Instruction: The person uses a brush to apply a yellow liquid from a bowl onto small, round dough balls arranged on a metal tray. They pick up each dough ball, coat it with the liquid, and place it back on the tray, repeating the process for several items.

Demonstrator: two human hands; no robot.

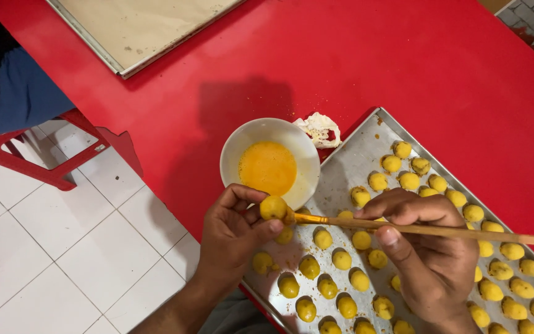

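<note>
Nearest, the left hand (233,232) pinches a yellow dough ball (273,208) in its fingertips, above the metal tray (353,162) of glazed balls. At its 3 o'clock the right hand (431,250) grips a wooden brush (428,230), bristles touching the ball. At 12 o'clock, a white bowl of egg wash (269,164) sits on the red surface (353,68).
</note>
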